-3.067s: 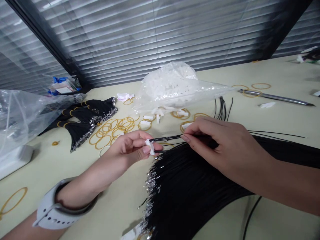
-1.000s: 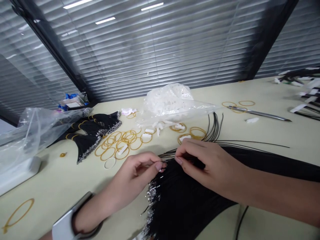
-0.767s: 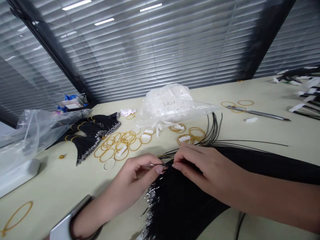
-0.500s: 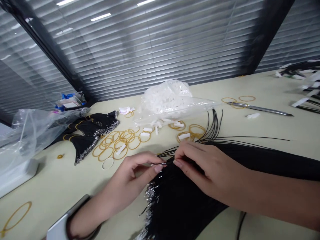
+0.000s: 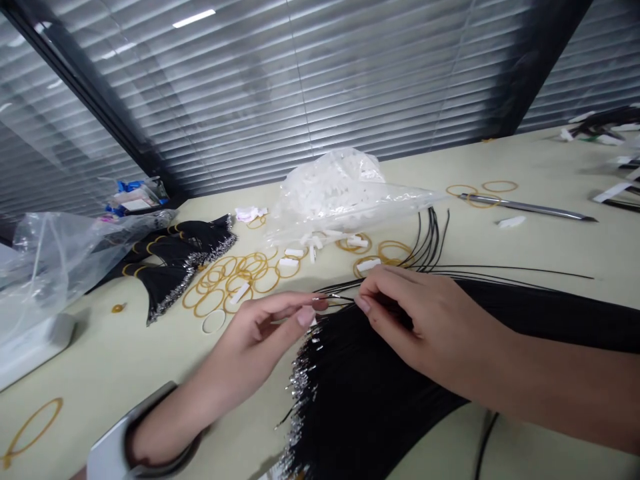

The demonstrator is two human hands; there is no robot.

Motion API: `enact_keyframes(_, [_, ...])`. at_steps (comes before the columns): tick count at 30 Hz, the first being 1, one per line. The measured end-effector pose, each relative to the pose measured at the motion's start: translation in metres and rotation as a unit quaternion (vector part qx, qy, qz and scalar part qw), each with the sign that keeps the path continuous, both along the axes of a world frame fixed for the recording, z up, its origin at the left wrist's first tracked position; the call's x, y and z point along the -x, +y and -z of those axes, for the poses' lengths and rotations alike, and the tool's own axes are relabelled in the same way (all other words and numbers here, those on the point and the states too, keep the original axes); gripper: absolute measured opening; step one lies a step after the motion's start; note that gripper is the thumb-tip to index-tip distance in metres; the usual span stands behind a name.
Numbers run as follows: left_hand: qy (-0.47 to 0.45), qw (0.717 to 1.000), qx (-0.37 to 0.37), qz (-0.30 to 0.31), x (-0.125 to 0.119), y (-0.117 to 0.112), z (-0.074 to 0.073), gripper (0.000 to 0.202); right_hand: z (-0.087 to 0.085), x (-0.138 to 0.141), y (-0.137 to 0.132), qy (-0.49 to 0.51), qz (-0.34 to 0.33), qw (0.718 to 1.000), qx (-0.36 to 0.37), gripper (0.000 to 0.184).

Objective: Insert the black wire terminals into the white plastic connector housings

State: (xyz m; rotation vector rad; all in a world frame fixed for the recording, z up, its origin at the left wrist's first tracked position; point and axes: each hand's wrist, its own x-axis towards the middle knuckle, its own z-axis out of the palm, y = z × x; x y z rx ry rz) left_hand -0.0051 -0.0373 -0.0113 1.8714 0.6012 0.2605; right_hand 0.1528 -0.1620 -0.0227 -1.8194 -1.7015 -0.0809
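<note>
A thick hank of black wires [image 5: 370, 380] lies across the pale table [image 5: 100, 380], its crimped metal terminals forming a silvery fringe [image 5: 303, 387]. My right hand [image 5: 425, 320] pinches thin wires at the top of the hank between thumb and fingers. My left hand [image 5: 255, 333] sits just left of it, fingertips beside a loose wire end with a metal tip [image 5: 334, 296]. A small white piece [image 5: 313, 322] shows by my left thumb, partly hidden. I cannot tell whether that hand grips anything. A pale band [image 5: 113, 457] circles my left wrist.
Amber rubber bands [image 5: 235, 283] and white connectors [image 5: 295, 253] are scattered beyond my hands. Also there: a clear bag of white connectors [image 5: 333, 193], finished black bundles [image 5: 170, 273], a clear bag [image 5: 45, 267], a metal rod [image 5: 525, 208], more wires at right [image 5: 600, 123].
Both hands have shifted slightly up the view, and my left fingers have moved off the metal-tipped wire end. The white connector held in my left hand earliest is no longer clearly visible.
</note>
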Motion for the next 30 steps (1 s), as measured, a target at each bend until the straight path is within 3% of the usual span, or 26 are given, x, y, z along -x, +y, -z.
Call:
enact_keyframes(8, [-0.025, 0.989, 0.146, 0.029, -0.0005, 0.0025, 0.0011, 0.038, 0.0017, 0.0006, -0.0008, -0.033, -0.002, 0.999, -0.014, 0.013])
enact_keyframes(18, [-0.013, 0.987, 0.158, 0.018, -0.0035, 0.0015, 0.0003, 0.021, 0.0032, 0.0013, -0.003, -0.062, -0.02, 0.998, -0.006, 0.013])
enact_keyframes(30, [-0.008, 0.99, 0.141, 0.018, -0.0007, 0.0019, 0.0005, 0.019, 0.0029, 0.001, -0.0025, -0.046, -0.06, 0.997, -0.005, 0.014])
